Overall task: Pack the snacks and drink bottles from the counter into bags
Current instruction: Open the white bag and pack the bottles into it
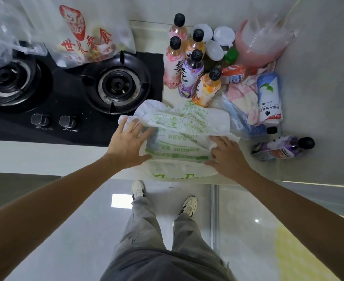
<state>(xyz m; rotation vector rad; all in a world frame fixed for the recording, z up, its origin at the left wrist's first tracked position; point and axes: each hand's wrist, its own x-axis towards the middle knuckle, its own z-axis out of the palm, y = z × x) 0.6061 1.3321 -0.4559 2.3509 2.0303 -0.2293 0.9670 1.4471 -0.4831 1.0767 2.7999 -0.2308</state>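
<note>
Bag (179, 136) first: the white one with green print lies flat and crumpled at the front edge of the counter (300, 110), and both hands are on it. The left hand (127, 144) lies over its left side with fingers spread and nearly straight, pressing rather than gripping. The right hand (228, 157) rests on the right side, fingers also extended; whether its fingertips have caught a fold of plastic I cannot quite tell, since they sink into the creases.

What matters for the coming move is where the opening lies. The bag's long axis runs left to right between the two hands, and its mouth seems to be on the far side, toward the bottles, so the fingers would have to part the layers there.

The upright bottles (189, 63) stand in a cluster just beyond the bag, nearer the left hand's reach across than straight ahead of it. One purple bottle (282, 148) lies on its side to the right, cap pointing right, close beside the right hand, which is plainly the nearer one for it. A white bottle (270, 98) lies near the wall behind it. A red-printed bag (86, 35) sits over the stove (69, 88) at left, well apart.
</note>
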